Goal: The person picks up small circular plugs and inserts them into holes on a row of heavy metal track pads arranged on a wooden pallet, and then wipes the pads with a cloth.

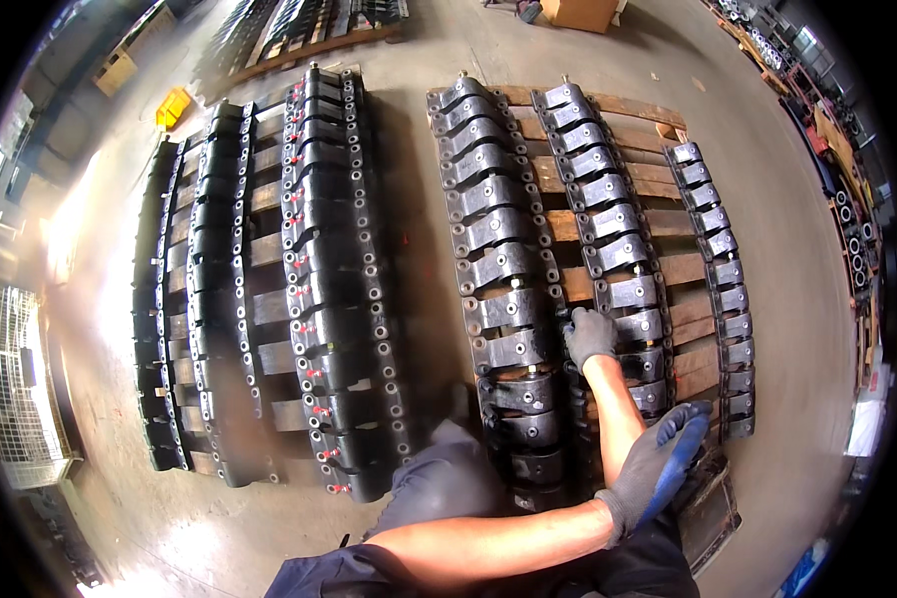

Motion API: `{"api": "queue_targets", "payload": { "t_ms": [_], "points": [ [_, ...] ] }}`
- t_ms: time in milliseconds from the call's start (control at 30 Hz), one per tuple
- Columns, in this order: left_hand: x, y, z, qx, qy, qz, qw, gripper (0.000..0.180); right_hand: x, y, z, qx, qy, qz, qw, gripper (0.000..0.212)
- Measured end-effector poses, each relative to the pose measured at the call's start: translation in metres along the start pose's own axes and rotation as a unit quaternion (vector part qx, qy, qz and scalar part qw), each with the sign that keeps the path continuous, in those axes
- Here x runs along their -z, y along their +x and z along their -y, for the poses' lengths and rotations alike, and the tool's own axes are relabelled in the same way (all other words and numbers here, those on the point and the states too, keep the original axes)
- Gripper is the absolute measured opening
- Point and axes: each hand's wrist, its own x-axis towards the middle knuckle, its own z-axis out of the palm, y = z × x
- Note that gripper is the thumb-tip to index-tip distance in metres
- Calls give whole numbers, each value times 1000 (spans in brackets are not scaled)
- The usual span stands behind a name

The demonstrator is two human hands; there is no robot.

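My left hand [653,473], in a grey glove with a blue palm, hangs across my right forearm. Its fingers are bent and held together; what they hold, if anything, is hidden. Farther forward, my right hand [590,336], also gloved, is closed between two long rows of black metal segments, beside the middle row [600,189]. Whatever lies in its fingers cannot be seen. The left row [493,229] has round bosses and holes along its edges, with small brass-coloured fittings in some gaps. A narrower row [723,269] lies to the right. All rest on a wooden pallet [653,184].
More black rows, one with red marks [314,209], lie on another pallet [269,309] to the left. A yellow bin [173,108] stands beyond it. A wire cage [20,384] is at far left, and a cardboard box [580,14] sits at the back.
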Motion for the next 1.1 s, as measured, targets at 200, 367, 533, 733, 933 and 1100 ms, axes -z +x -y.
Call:
{"api": "queue_targets", "payload": {
  "t_ms": [200,367,533,733,933,1100],
  "points": [
    [2,1,6,-30,41,-1,999,46,-6,2,-2,-31,9,17,999,29],
    [-1,-3,-3,-11,-7,-16,1000,43,-5,5,0,-50,0,43,998,32],
    [-3,-3,-2,13,-62,-17,998,42,-9,3,1,-67,5,84,994,42],
    [1,4,12,-14,-19,-20,1000,41,26,2,9,-95,19,107,990,54],
    [7,3,6,-30,-22,2,999,43,64,-15,9,-72,100,110,986,67],
    [2,-8,-21,32,-100,-14,994,41,81,-47,-27,-68,204,12,977,76]
  ]
}}
